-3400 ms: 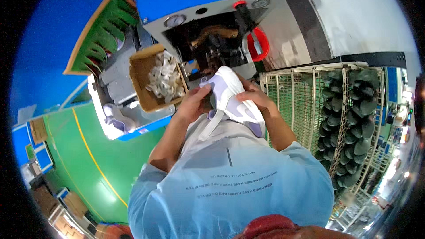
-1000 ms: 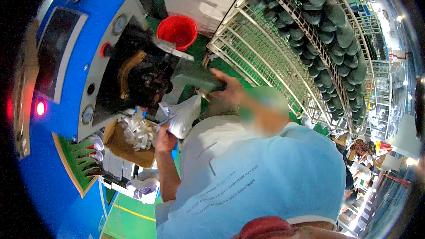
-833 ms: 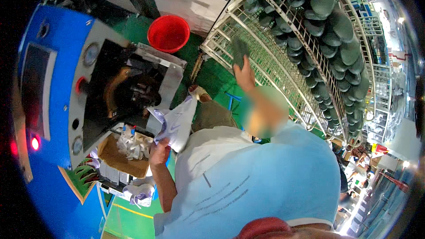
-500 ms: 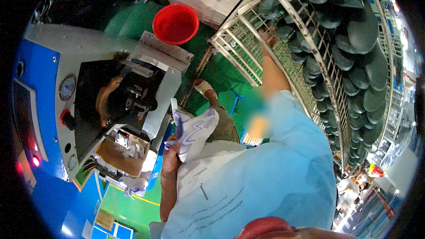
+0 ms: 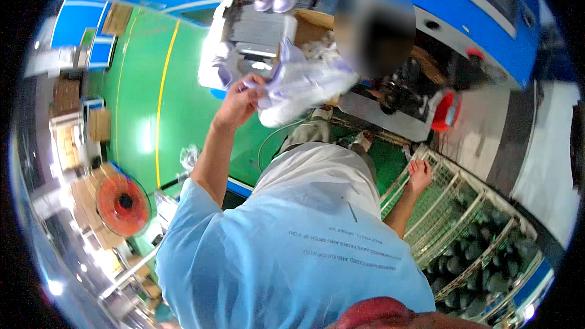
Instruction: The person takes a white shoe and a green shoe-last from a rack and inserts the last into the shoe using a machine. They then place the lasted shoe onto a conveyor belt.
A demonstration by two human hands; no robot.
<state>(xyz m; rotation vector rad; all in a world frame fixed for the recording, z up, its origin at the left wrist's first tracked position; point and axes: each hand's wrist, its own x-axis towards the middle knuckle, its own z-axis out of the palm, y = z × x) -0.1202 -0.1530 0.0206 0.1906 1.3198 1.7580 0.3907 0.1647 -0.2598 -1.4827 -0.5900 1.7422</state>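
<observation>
Green floor (image 5: 189,97) | left hand (image 5: 240,100) — gripping shoe (image 5: 300,90) | right hand (image 5: 419,175) — loosely uncurled

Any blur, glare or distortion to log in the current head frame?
Head view: the shoe in the left hand looks smeared; a blurred disc covers part of the machine; glare spots the green floor; edges bow near the dark rim.

Free passage for the left hand (image 5: 242,102) lies leftward, over green floor (image 5: 189,79); ahead stand the white table (image 5: 211,74) and, beyond the held shoe (image 5: 304,90), a cardboard box (image 5: 311,22). The wire rack (image 5: 463,175) bounds the right hand (image 5: 420,175) on its right, the blue machine (image 5: 451,9) ahead.
</observation>
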